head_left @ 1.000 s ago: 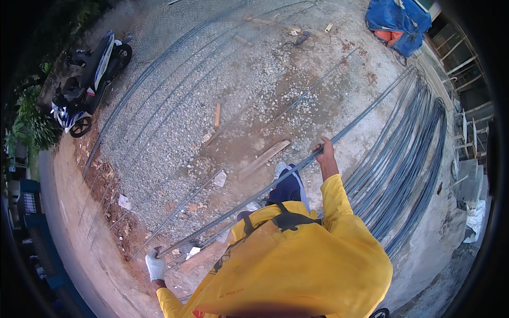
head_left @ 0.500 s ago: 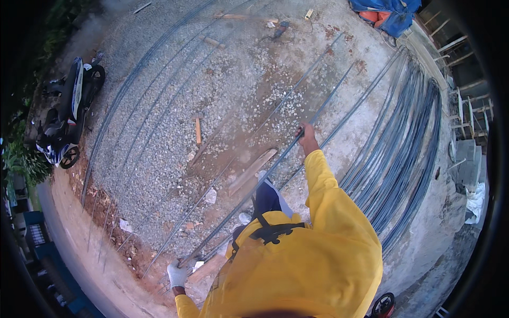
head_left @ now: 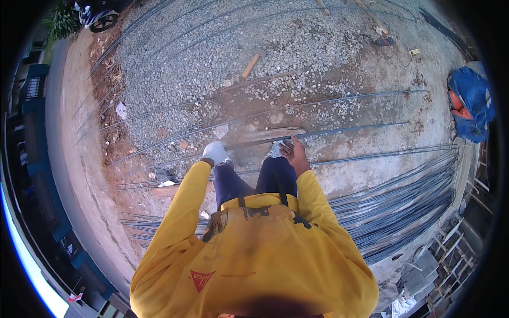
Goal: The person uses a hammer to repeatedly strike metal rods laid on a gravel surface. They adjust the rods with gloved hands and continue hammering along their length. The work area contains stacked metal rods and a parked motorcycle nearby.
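Head view | left hand (head_left: pixel 214 152): gloved, at rod (head_left: pixel 350 129), finger opening hidden | right hand (head_left: pixel 294 152): fingers half-curled at rod, grip unclear | rod extends rightward past right fingers

This is an open-air construction yard, beside a paved road (head_left: pixel 57 159). Long steel reinforcing bars (head_left: pixel 395 209) lie massed and scattered over bare ground and gravel (head_left: pixel 212 61), with a wooden plank (head_left: pixel 270 133), a corded power tool (head_left: pixel 385 41) and a power strip (head_left: pixel 414 52) among them. A blue tarpaulin (head_left: pixel 477 100) sits at one edge.
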Demonstrator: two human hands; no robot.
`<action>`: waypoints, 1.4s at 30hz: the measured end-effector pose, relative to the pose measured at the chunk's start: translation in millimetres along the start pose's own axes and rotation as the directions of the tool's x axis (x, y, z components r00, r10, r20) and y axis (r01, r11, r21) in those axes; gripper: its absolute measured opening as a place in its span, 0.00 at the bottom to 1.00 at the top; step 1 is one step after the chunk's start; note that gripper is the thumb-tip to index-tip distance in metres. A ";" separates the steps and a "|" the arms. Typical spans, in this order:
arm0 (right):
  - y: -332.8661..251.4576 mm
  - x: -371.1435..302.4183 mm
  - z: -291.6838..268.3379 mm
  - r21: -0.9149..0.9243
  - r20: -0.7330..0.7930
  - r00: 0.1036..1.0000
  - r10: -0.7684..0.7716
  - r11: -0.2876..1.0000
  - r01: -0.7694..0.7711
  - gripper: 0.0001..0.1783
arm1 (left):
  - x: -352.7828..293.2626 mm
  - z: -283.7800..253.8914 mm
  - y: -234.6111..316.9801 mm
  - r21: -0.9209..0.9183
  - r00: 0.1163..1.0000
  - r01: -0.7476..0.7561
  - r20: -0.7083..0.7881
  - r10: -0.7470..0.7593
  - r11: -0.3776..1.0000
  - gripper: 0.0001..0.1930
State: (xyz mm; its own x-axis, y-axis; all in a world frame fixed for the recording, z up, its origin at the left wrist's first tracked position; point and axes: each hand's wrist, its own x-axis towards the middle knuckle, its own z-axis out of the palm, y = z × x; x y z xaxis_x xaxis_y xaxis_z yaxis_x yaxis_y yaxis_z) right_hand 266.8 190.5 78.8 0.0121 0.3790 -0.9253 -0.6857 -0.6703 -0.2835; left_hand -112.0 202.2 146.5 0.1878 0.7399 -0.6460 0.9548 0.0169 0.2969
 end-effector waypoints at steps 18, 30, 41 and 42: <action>-5.7 -5.9 150.8 -0.952 0.000 0.304 -0.953 0.093 0.292 0.29 | 35.8 -69.4 -61.9 -0.380 0.793 -0.171 0.495 0.356 0.909 0.43; -12.0 321.0 253.6 -0.830 0.361 0.901 -0.242 -0.523 0.192 0.21 | 19.1 -28.2 -81.2 -0.491 0.859 -0.055 0.420 0.292 0.869 0.20; 56.6 648.7 331.2 -0.779 0.323 0.939 -0.115 -0.595 0.195 0.30 | 47.7 25.2 -120.7 -0.627 0.596 0.138 0.671 0.441 0.766 0.18; 67.8 668.1 333.3 -0.815 0.381 0.916 -0.123 -0.513 0.271 0.32 | 52.5 27.9 -126.0 -0.629 0.583 0.141 0.676 0.450 0.764 0.18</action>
State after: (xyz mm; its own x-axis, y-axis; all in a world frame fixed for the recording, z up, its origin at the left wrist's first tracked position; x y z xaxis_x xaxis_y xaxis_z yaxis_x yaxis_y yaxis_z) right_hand -14.1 610.9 -474.7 -0.1824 0.6727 -0.7170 0.9479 -0.0734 -0.3100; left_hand -216.0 220.1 55.7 0.6948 -0.0158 -0.7190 0.6109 0.5406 0.5784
